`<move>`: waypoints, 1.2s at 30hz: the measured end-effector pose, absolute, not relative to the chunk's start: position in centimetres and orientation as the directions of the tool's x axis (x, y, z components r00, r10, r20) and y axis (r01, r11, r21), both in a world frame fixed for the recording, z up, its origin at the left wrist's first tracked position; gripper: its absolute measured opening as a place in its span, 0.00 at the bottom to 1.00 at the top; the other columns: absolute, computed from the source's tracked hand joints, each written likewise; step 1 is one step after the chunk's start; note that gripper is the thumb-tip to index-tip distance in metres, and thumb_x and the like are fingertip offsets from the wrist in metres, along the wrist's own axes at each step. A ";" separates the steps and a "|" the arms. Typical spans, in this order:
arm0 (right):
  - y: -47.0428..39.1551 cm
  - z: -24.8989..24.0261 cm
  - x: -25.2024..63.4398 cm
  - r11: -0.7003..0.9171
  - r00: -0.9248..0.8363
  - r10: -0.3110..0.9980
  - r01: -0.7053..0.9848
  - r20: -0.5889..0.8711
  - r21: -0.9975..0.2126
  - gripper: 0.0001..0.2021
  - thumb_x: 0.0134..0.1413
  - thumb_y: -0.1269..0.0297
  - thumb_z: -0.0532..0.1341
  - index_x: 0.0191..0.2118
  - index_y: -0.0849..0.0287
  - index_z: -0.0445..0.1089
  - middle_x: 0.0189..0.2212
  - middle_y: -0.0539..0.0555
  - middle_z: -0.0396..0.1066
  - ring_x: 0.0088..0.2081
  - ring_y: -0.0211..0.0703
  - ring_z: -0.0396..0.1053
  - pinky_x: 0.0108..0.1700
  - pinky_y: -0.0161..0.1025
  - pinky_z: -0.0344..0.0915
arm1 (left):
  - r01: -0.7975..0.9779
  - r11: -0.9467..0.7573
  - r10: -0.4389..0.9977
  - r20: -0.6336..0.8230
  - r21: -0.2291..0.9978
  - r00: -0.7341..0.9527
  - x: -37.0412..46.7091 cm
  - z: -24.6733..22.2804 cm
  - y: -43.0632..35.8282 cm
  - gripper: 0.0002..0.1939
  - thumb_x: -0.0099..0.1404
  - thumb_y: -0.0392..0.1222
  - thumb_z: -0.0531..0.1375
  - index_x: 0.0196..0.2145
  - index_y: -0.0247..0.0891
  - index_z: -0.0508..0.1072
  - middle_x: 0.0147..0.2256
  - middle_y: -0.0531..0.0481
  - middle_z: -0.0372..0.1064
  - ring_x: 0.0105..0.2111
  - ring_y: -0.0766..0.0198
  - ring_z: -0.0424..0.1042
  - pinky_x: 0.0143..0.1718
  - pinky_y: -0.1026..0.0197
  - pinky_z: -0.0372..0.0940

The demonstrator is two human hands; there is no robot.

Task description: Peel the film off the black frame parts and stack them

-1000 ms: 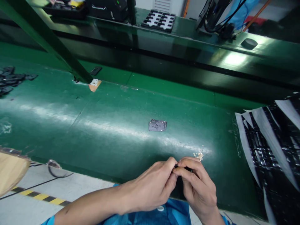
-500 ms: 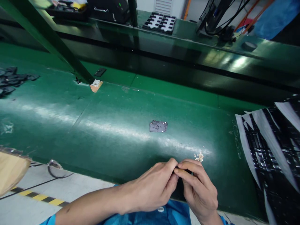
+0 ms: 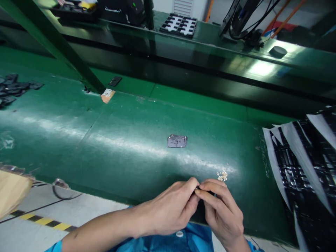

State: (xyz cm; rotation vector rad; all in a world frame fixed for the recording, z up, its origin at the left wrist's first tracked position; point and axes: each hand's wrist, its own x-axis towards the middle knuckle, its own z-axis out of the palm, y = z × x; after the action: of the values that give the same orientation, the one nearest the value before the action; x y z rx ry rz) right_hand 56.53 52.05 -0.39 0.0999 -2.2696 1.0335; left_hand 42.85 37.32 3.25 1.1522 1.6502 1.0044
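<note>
My left hand (image 3: pixel 181 206) and my right hand (image 3: pixel 223 210) meet fingertip to fingertip at the near edge of the green bench. Between them is a small black plastic part (image 3: pixel 210 192), pinched by both hands and mostly covered by the fingers. Just beyond the right fingers lies a little heap of tiny pale pieces (image 3: pixel 222 175). Farther out on the bench, a few flat dark grey plastic plates (image 3: pixel 177 141) lie stacked, slightly out of line, with small light dots near their corners.
Striped black packs (image 3: pixel 301 168) lie at the right. Dark parts (image 3: pixel 13 89) are piled at far left, near a slanting green post (image 3: pixel 68 59). One black plate (image 3: pixel 115 81) rests on the green belt (image 3: pixel 183 101). A tray (image 3: pixel 179 25) sits on the back shelf.
The lone black plate and the belt seams have shifted slightly right. The blue shape at upper right has mostly gone from view. My hands have hardly moved.
</note>
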 end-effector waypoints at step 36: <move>52.0 -0.7 56.5 0.695 -0.795 0.145 -0.342 0.589 -0.632 0.20 0.61 0.91 0.59 0.53 0.68 0.78 0.48 0.62 0.73 0.51 0.53 0.72 0.47 0.49 0.76 | 0.354 0.290 0.953 -0.233 0.889 -0.193 43.0 3.6 37.1 0.05 0.78 0.39 0.46 0.43 0.42 0.59 0.38 0.47 0.72 0.36 0.57 0.73 0.37 0.57 0.64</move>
State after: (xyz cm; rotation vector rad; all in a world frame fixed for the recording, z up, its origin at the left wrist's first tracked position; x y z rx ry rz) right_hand 56.51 51.96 -0.71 0.1506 -2.2791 1.0180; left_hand 42.96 37.11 3.63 1.1965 1.7175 0.8954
